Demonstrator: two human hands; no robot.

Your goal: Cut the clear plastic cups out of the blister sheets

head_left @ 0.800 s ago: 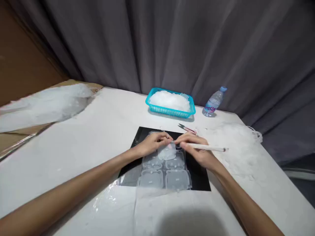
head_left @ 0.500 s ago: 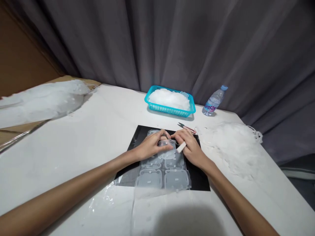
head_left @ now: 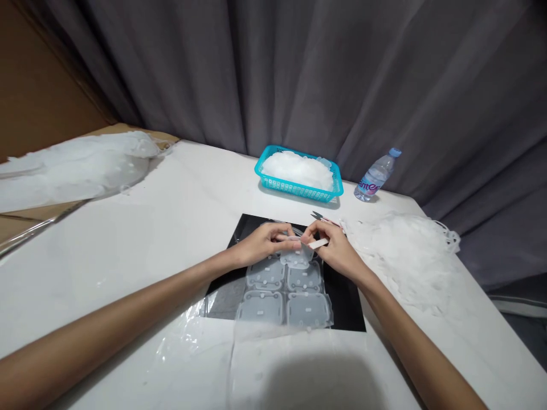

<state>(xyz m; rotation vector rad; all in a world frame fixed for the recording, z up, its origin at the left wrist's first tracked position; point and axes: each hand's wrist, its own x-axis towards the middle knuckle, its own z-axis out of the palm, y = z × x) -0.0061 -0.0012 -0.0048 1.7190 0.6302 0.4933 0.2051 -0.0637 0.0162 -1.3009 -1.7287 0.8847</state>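
Observation:
My left hand [head_left: 273, 239] pinches the edge of a translucent, rounded-rectangle plastic piece [head_left: 297, 257], thumb towards me. On the piece's right side, my right hand [head_left: 331, 245] has its fingertips closed against the same edge. A short white flat stick [head_left: 318, 244] juts from between my right fingers. Both hands are slightly above a translucent sheet of moulded rounded rectangles [head_left: 261, 307], which lies on a black board [head_left: 348, 307]. The far part of that sheet is hidden behind my hands.
A turquoise basket [head_left: 294, 191] holds white pieces at the back. Right of it stands a water bottle [head_left: 376, 176]. Thread snips [head_left: 322, 218] lie beyond my right hand, near a heap of clear scraps [head_left: 405, 256]. White bagged material [head_left: 85, 168] sits on cardboard at left.
Both hands have lifted the plastic piece slightly and tilted it, uncovering more of the sheet below. The white stick has turned flatter in my right hand. The view has shifted a little.

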